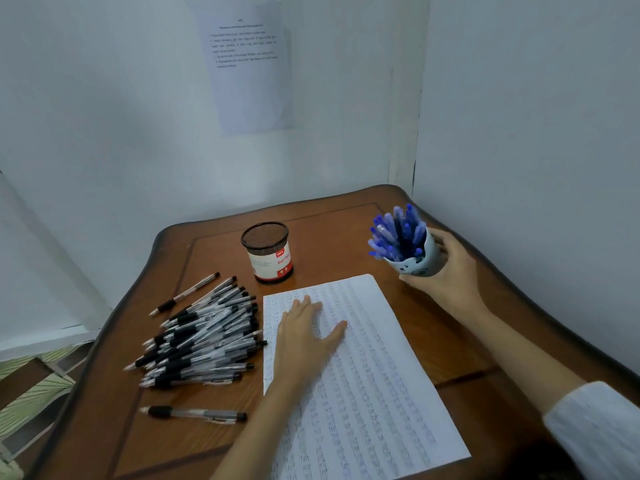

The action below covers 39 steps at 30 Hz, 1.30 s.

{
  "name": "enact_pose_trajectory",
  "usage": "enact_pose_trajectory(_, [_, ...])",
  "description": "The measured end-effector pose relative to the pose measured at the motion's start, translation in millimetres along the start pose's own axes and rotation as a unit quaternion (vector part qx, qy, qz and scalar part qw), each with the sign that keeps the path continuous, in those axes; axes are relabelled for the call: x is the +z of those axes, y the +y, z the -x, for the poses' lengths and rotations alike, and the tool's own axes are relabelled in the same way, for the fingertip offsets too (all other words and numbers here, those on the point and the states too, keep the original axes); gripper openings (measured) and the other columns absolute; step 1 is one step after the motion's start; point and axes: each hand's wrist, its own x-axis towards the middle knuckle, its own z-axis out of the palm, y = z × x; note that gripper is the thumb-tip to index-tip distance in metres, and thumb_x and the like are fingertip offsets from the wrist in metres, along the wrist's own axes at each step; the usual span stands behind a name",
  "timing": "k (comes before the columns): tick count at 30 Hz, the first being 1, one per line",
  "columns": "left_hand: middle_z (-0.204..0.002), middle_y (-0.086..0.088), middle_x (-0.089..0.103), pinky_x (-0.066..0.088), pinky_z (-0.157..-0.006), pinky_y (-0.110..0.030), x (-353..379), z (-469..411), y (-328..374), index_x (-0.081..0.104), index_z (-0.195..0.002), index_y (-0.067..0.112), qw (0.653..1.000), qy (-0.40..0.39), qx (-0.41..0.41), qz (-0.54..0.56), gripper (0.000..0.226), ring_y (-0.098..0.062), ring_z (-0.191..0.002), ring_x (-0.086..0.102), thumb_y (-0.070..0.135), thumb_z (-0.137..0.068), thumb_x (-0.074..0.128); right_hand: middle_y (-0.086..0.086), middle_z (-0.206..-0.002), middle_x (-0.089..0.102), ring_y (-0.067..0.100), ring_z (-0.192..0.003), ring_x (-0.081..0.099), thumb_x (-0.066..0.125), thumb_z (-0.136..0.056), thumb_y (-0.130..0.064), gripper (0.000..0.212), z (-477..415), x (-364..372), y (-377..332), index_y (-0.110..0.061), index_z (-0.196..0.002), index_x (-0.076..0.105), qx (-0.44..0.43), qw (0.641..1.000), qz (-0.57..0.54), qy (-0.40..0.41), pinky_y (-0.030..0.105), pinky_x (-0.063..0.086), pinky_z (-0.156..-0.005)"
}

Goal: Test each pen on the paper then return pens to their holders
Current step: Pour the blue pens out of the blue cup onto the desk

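A cup point(420, 263) of blue pens point(398, 233) is held tilted at the table's point(346, 223) far right, the right hand's point(441, 271) fingers curled round it; the paper point(381, 375) is pinned by the left hand point(308, 337), fingers flat; black pens point(204, 337) lie heaped beside it, the mesh holder point(268, 252) apparently empty; a blue pen likely must be drawn out for testing next.
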Motion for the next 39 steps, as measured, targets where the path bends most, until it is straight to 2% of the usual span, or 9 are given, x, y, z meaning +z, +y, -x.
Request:
enact_pose_trajectory(6, [-0.156, 0.001, 0.028, 0.013, -0.119, -0.038, -1, -1, 2, 0.046, -0.139, 0.020, 1.000, -0.007, -0.014, -0.010, 0.065, -0.015, -0.146, 0.016, 0.056, -0.087, 0.058, 0.001, -0.125, 0.058, 0.012, -0.111, 0.054, 0.091, -0.058, -0.021, 0.082, 10, -44, 10, -0.017, -0.130, 0.052, -0.069, 0.992, 0.107, -0.017, 0.028, 0.049, -0.091])
enact_pose_trajectory(9, [-0.149, 0.002, 0.038, 0.023, -0.112, -0.036, -5, -3, 4, 0.048, -0.135, 0.019, 1.000, -0.017, -0.013, -0.013, 0.062, -0.017, -0.139, 0.030, 0.056, -0.086, 0.059, 0.004, -0.124, 0.059, 0.020, -0.110, 0.056, 0.089, -0.059, -0.022, 0.078, 16, -56, 15, -0.015, -0.129, 0.054, -0.111, 0.977, 0.181, -0.023, 0.036, 0.047, -0.094])
enact_pose_trajectory(12, [-0.141, 0.003, 0.046, 0.032, -0.109, -0.037, -16, -12, 10, 0.049, -0.132, 0.018, 0.997, -0.067, -0.024, -0.040, 0.063, -0.017, -0.130, 0.041, 0.058, -0.085, 0.060, 0.007, -0.126, 0.058, 0.027, -0.113, 0.054, 0.088, -0.058, -0.015, 0.082, 24, -66, 20, -0.015, -0.132, 0.054, -0.141, 0.951, 0.273, -0.027, 0.036, 0.039, -0.095])
enact_pose_trajectory(14, [-0.144, 0.003, 0.044, 0.028, -0.113, -0.043, -22, -16, 17, 0.047, -0.135, 0.018, 0.994, -0.095, -0.030, -0.051, 0.066, -0.018, -0.132, 0.040, 0.060, -0.085, 0.058, 0.009, -0.126, 0.058, 0.029, -0.115, 0.053, 0.088, -0.056, -0.013, 0.083, 27, -71, 24, -0.013, -0.132, 0.054, -0.152, 0.942, 0.298, -0.024, 0.038, 0.039, -0.095])
enact_pose_trajectory(20, [-0.150, 0.012, 0.037, 0.031, -0.108, -0.036, -20, -2, 68, 0.037, -0.142, 0.031, 0.992, -0.071, 0.071, 0.075, 0.074, -0.009, -0.136, 0.034, 0.062, -0.080, 0.062, 0.011, -0.128, 0.058, 0.032, -0.117, 0.052, 0.088, -0.055, -0.012, 0.085, 35, -81, 31, -0.013, -0.133, 0.054, -0.151, 0.936, 0.316, -0.025, 0.042, 0.039, -0.095])
enact_pose_trajectory(25, [-0.155, 0.012, 0.029, 0.027, -0.112, -0.036, 0, 2, 124, 0.027, -0.148, 0.032, 0.981, -0.100, 0.163, 0.042, 0.094, -0.010, -0.141, 0.026, 0.068, -0.071, 0.067, 0.012, -0.123, 0.060, 0.033, -0.110, 0.056, 0.090, -0.052, -0.015, 0.084, 41, -81, 31, -0.012, -0.129, 0.056, -0.173, 0.930, 0.324, -0.012, 0.043, 0.042, -0.089])
enact_pose_trajectory(29, [-0.150, 0.005, 0.040, 0.034, -0.111, -0.038, 26, -12, 143, 0.027, -0.148, 0.021, 0.974, -0.167, 0.149, 0.010, 0.118, -0.017, -0.137, 0.038, 0.077, -0.055, 0.071, 0.013, -0.122, 0.061, 0.032, -0.109, 0.058, 0.091, -0.057, -0.031, 0.081, 47, -77, 29, -0.012, -0.127, 0.056, -0.193, 0.927, 0.321, -0.009, 0.044, 0.046, -0.089])
enact_pose_trajectory(33, [-0.128, 0.005, 0.058, 0.048, -0.089, -0.027, 40, -18, 149, 0.043, -0.132, 0.019, 0.975, -0.170, 0.141, -0.030, 0.097, -0.015, -0.112, 0.057, 0.065, -0.056, 0.081, 0.013, -0.123, 0.061, 0.034, -0.112, 0.058, 0.093, -0.052, -0.023, 0.085, 54, -76, 30, -0.013, -0.128, 0.055, -0.206, 0.926, 0.317, -0.007, 0.046, 0.045, -0.093])
enact_pose_trajectory(39, [-0.130, 0.003, 0.054, 0.050, -0.095, -0.033, 51, -19, 143, 0.039, -0.135, 0.019, 0.968, -0.231, 0.096, 0.000, 0.097, -0.018, -0.115, 0.054, 0.052, -0.057, 0.087, 0.011, -0.127, 0.059, 0.032, -0.119, 0.053, 0.090, -0.050, -0.010, 0.089, 59, -80, 33, -0.014, -0.131, 0.053, -0.215, 0.925, 0.311, -0.024, 0.043, 0.038, -0.101])
